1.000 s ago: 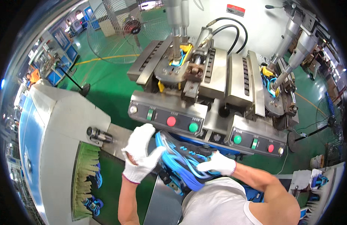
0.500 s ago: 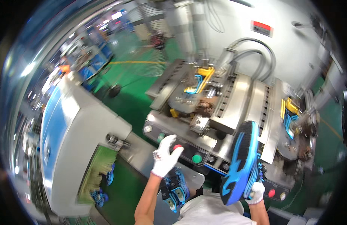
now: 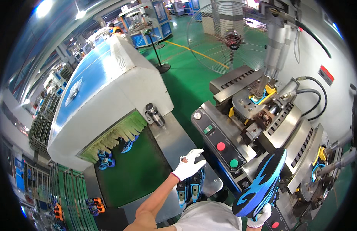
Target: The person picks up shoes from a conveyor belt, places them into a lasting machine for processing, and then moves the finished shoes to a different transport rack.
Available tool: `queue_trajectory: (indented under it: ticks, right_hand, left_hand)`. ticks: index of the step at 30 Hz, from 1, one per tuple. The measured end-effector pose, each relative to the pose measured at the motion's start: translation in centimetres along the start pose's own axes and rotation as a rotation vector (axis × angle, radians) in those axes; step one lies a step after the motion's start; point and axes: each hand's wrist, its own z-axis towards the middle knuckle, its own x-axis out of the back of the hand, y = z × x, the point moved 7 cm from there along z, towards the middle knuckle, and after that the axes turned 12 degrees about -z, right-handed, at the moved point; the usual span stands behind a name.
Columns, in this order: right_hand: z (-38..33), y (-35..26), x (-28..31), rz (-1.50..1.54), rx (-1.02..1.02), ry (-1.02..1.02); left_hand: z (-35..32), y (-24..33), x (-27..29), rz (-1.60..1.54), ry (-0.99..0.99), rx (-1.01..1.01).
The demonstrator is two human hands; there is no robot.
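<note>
Right hand (image 3: 258, 218), gloved, fingers clamped on the heel of a blue-soled shoe (image 3: 261, 184) (sole outward, toe up), held near right before the press machine (image 3: 263, 127). Left hand (image 3: 188, 165), gloved, fingers apart and empty, hovers over a pair of blue shoes (image 3: 190, 189) on the steel surface (image 3: 174, 134) beside the green conveyor belt (image 3: 136, 173).

shoe factory floor: green conveyor (image 3: 140, 173), pressing machine (image 3: 259, 115), big pedestal fan (image 3: 228, 36).
</note>
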Motion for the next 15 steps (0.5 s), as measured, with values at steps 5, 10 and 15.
queue_trajectory:
  ticks: [5,10,15]
  right_hand:
    - [-0.3,0.2,-1.4,0.027,-0.160,-0.033]
    - [0.1,-0.6,-2.8,0.127,-0.116,-0.027]
    - [0.6,0.1,-0.8,0.075,-0.011,-0.175]
  left_hand:
    - [-1.9,-2.5,-0.3,-0.071,0.028,0.054]
    - [-1.8,-2.1,-0.4,-0.057,0.038,0.064]
    - [-2.2,-5.8,-0.4,-0.095,0.119,0.010]
